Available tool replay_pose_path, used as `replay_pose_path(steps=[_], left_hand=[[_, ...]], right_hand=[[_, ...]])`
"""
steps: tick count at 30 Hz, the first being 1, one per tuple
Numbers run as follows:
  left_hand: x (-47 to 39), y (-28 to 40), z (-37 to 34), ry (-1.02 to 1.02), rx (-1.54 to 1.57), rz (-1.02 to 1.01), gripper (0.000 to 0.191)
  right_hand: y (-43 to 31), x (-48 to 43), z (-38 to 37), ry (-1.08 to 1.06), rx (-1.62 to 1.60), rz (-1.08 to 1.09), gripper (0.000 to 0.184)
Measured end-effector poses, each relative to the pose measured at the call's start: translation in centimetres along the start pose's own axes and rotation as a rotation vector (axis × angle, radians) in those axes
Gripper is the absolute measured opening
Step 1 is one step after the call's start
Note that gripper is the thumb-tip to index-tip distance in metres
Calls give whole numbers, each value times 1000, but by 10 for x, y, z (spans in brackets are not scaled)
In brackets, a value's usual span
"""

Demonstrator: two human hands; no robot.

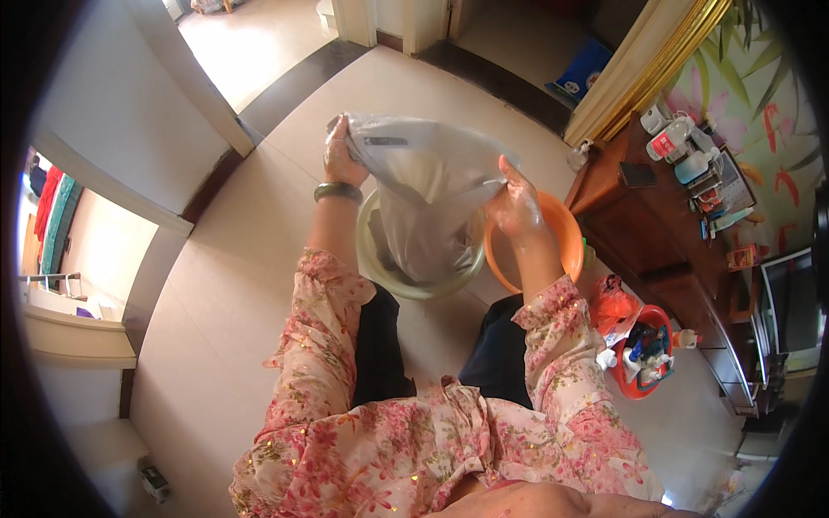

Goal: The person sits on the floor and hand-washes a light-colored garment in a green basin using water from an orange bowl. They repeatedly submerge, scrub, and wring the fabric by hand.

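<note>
A wet grey garment (447, 152) is stretched between my two hands above a pale green basin (424, 291), its lower part hanging down into the basin. My left hand (343, 155), with a dark bangle at the wrist, grips the cloth at its upper left end, where a small dark patch shows. My right hand (516, 202) looks wet and pinches the cloth's right edge between thumb and fingers. Partly behind my right wrist stands an orange basin (570, 226); what it holds is mostly hidden.
A red basin (664, 317) with several bottles and a red plastic bag (612, 301) stand on the floor at right. Beyond them is a wooden cabinet (641, 226) with bottles and small items on top. Doorways open at the top and left.
</note>
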State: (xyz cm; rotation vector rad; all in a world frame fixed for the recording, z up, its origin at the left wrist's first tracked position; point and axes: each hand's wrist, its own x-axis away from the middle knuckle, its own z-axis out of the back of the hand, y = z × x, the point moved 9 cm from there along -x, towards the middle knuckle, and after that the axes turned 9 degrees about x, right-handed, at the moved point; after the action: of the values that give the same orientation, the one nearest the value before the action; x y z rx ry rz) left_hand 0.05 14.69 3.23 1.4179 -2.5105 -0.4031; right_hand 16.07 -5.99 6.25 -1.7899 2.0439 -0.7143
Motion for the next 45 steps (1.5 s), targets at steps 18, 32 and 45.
replay_pose_path(steps=[18,32,45], left_hand=[[-17,-69,47,117,-192,210,32],[62,-135,-34,-212,-1183,429,24],[78,-143,-31,-117,-779,613,22]], right_hand=[[-7,-1,-3,14,17,94,45],[-12,-12,16,7,-139,181,37],[-9,-8,11,29,-62,103,37]])
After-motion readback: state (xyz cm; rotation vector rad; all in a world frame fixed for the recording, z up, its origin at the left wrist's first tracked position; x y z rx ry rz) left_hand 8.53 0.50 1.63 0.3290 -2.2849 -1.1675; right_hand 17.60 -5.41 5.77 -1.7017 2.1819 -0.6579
